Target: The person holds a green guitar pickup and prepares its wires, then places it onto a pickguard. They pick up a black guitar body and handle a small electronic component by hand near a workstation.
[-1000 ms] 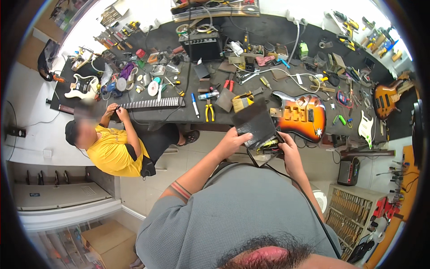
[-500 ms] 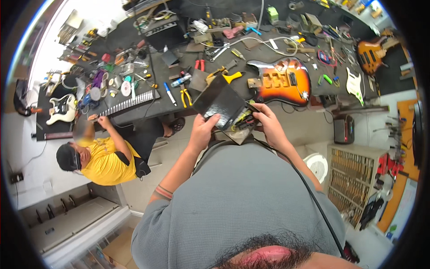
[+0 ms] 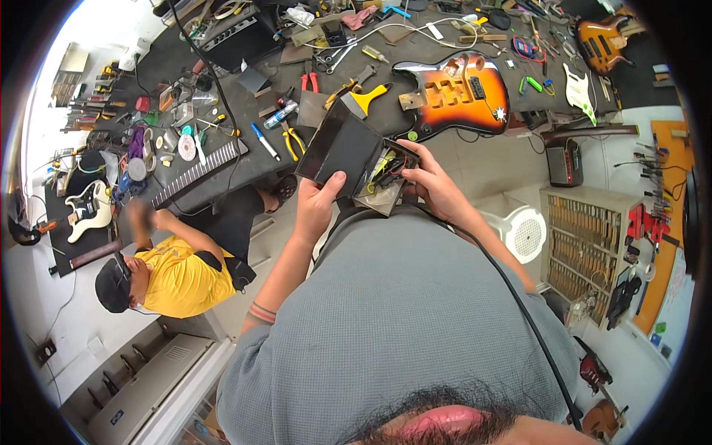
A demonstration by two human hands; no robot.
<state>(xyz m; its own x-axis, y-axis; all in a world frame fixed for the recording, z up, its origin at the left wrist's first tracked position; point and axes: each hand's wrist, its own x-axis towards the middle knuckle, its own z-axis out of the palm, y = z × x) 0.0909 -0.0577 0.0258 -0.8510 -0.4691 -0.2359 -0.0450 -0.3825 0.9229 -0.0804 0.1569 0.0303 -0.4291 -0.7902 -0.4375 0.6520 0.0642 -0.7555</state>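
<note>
In front of my chest I hold a black hinged box (image 3: 340, 148) with its dark lid raised. My left hand (image 3: 317, 206) grips the lid side, thumb lying on the panel's lower edge. On the other side my right hand (image 3: 436, 184) is closed on the box's right edge, thumb at its rim. Inside lies a tangle of black and yellow-green wires (image 3: 387, 165), too small to tell apart. A clear plastic bag (image 3: 380, 202) sticks out at the near edge. Just beyond, a sunburst guitar body (image 3: 458, 95) lies on the bench.
A yellow-handled brush (image 3: 366, 99), yellow pliers (image 3: 293, 141) and a marker (image 3: 265, 141) lie near the bench's front edge. To the left, a co-worker in a yellow shirt (image 3: 189, 274) works at a guitar neck (image 3: 199, 174). A white stool (image 3: 525, 233) stands at right.
The bench has shifted upward in view. The box has turned slightly, so more of the wires inside shows. Both my hands keep their hold on it.
</note>
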